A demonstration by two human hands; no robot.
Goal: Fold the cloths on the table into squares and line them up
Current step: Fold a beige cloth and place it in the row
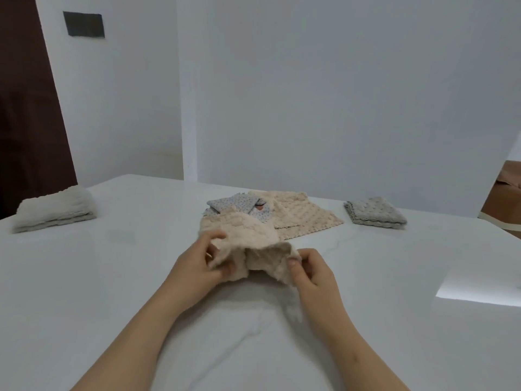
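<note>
A crumpled beige cloth point(248, 244) hangs bunched above the white table point(112, 277), held between both hands. My left hand point(197, 263) pinches its left edge and my right hand point(313, 269) pinches its right edge. Behind it lie a flat beige dotted cloth point(298, 215) and a rumpled blue patterned cloth point(239, 208), touching each other. A folded grey cloth point(375, 213) sits at the right. At the far left rests a folded off-white cloth point(56, 208).
White walls stand close behind the table's far edge. A brown object point(504, 190) shows past the table's right corner. A dark door is at the far left. A bright light patch point(479, 289) lies on the table at right.
</note>
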